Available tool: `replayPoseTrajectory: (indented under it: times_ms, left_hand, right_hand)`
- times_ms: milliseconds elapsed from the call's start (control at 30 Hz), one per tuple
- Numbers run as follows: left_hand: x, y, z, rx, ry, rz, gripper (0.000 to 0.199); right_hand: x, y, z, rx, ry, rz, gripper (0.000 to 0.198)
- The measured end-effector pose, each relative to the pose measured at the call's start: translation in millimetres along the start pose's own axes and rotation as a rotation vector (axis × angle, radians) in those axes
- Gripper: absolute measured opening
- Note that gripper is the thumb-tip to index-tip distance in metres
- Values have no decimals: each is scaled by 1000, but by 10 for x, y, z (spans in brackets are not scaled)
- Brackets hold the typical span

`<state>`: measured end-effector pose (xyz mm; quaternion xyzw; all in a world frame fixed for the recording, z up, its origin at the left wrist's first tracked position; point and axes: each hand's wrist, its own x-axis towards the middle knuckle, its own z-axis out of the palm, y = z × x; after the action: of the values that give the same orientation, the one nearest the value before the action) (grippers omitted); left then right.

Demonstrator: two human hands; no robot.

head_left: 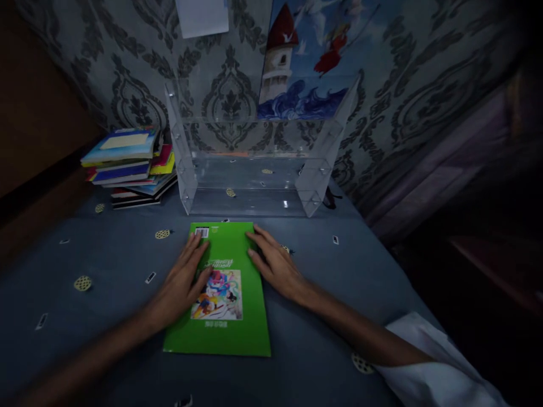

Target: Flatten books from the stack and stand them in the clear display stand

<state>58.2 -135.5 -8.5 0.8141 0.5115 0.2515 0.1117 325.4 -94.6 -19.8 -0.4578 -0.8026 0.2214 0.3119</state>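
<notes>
A white sleeve (pixel 436 367) sits closest to my view, front-right of the clear rack (pixel 250 195). Just before that rack I see the green book (pixel 216 339), left hand (pixel 184 271) and right hand (pixel 278 268) resting unclenched along its sides.

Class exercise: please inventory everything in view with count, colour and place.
Flat rectangular green book: one, green, front centre
Printed fabric tablecloth: one, blue-grey, beneath the book
Clear plastic shelf: one, colourless, behind the book
Stack of books: one, multicoloured, left of the shelf
Ornate wallpaper: one, grey, back wall
Rectangular tower picture: one, mostly blue, upper wall
Rectangular paper sheet: one, white, upper wall
Small black unidentified object: one, black, right of the shelf
Flat panel: one, brown, upper left
Blurred surface: one, pale purple, right
Fabric sleeve: one, white, right arm
Left hand: one, bare, flat on the book
Right hand: one, bare, at the book's right edge
</notes>
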Motion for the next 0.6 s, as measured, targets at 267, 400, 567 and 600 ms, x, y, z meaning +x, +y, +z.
replayPoseTrajectory:
  times_ms: [267, 400, 567, 600]
  left_hand:
    - [325, 76, 118, 14, -104, 100, 58]
    - [440, -69, 38, 73, -99, 66, 62]
    - [526, -166, -2, 130, -65, 67, 59]
    - [534, -174, -7, 141, -60, 73, 59]
  right_hand:
    - [-108, 248, -193, -16, 82, 49, 46]
    - [-113, 232, -219, -2, 66, 41, 47]
    - [-105, 223, -227, 8, 33, 55, 49]
    - [-98, 226, -225, 8, 27, 56, 49]
